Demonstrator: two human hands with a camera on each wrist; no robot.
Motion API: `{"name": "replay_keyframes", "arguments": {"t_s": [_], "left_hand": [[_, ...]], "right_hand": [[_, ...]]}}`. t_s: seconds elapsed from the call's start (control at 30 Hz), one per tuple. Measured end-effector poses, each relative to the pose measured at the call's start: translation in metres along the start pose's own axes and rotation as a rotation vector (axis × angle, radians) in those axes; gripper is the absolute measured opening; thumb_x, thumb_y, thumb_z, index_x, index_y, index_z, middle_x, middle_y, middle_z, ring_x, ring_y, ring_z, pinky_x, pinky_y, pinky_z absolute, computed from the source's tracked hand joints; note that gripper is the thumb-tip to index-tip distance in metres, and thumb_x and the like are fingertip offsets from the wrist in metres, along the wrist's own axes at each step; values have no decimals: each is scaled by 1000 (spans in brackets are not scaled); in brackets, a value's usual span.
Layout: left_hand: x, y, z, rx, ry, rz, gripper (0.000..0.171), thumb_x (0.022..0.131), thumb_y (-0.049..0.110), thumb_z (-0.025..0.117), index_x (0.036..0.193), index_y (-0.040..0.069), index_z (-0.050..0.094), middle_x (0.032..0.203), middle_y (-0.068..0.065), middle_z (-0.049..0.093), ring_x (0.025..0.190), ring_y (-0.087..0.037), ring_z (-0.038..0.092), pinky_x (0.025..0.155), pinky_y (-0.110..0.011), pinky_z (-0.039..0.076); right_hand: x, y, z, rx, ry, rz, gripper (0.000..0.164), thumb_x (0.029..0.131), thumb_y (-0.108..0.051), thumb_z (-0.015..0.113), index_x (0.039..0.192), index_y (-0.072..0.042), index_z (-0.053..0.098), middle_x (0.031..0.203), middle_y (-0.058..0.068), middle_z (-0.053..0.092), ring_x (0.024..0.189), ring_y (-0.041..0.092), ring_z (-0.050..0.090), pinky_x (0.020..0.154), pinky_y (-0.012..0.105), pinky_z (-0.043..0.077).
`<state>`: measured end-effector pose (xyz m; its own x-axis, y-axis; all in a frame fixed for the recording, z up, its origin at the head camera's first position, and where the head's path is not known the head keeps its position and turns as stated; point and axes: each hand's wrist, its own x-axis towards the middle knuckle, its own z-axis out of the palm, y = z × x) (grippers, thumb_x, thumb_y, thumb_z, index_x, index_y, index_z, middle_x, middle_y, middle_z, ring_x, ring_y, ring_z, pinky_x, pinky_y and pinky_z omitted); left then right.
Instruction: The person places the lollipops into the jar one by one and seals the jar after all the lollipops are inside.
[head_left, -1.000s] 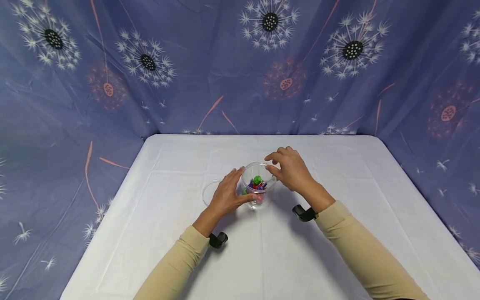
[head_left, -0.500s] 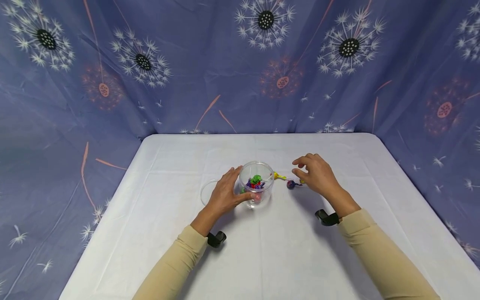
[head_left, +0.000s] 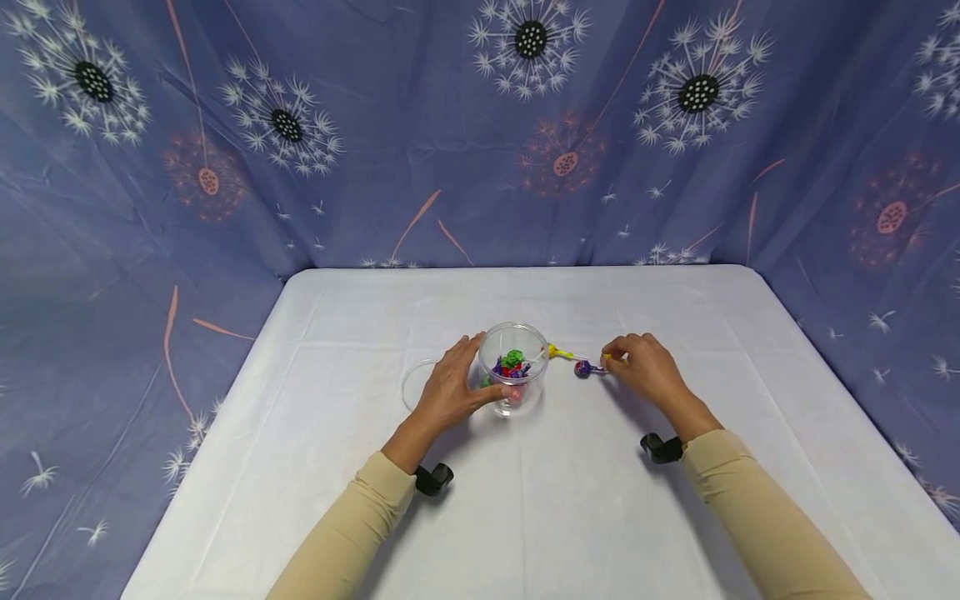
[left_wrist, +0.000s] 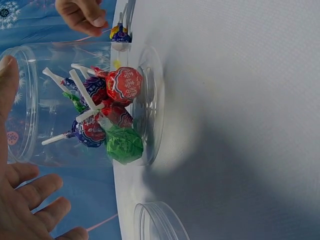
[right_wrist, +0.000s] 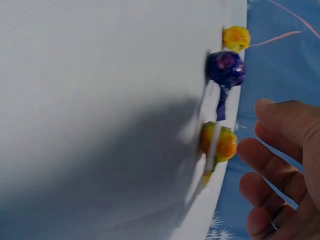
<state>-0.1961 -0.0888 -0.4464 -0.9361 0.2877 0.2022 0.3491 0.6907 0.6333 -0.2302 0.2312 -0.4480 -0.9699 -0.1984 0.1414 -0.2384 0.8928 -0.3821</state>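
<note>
My left hand (head_left: 452, 385) holds a clear plastic jar (head_left: 532, 395) upright on the table, thumb in front and fingers along its far left side. Inside lie several wrapped lollipops, among them a green lollipop (left_wrist: 124, 145), a red lollipop (left_wrist: 124, 84) and a purple lollipop (left_wrist: 91, 132). To the right of the jar, my right hand (head_left: 647, 367) is low over the cloth, fingertips beside a yellow lollipop (right_wrist: 226, 142). In the right wrist view its thumb and fingers stand apart, not around the candy. A purple lollipop (head_left: 582, 368) lies just left of it.
Another yellow lollipop (head_left: 559, 352) rests close to the jar's right side. A clear round lid (left_wrist: 161, 220) lies left of the jar, partly behind the left hand. White cloth covers the table (head_left: 360, 317); a blue dandelion-print curtain (head_left: 420, 133) hangs behind it.
My right hand has moved right from the jar's rim and down to the yellow lollipop, uncovering the lollipops on the table. The left hand stays at the jar.
</note>
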Motion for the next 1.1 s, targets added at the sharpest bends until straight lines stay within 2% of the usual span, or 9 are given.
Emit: {"name": "replay_keyframes", "arguments": {"t_s": [0.17,0.5,0.8,1.1], "left_hand": [[-1,1,-1,1,2,6,93,72,50,76,147,15,33,150,-8,39,143,-29,28,115,-52,27],[-2,1,-1,22,3,7,93,73,50,76,147,14,33,150,-10,40,143,-28,29,116,-50,27],[-2,2,-2,25,-4,-2,94,72,51,75,148,15,32,150,-8,39,144,-27,28,117,-49,26],[-2,2,-1,10,-9,-21,94,72,52,75,148,17,31,151,-6,38,144,-26,27,117,-49,25]], "right_hand": [[-3,4,6,-15,-19,-3,16,84,-16,68,96,-7,71,88,9,69,82,25,53,69,37,42],[-5,9,20,-47,-85,85,19,83,-19,70,97,-6,72,90,9,68,85,26,52,70,38,41],[-8,15,24,-66,-55,57,16,83,-16,70,94,-5,73,83,10,62,79,25,49,64,35,37],[-11,17,24,-38,-30,45,15,84,-18,70,90,-5,73,82,9,65,79,25,51,67,38,40]]}}
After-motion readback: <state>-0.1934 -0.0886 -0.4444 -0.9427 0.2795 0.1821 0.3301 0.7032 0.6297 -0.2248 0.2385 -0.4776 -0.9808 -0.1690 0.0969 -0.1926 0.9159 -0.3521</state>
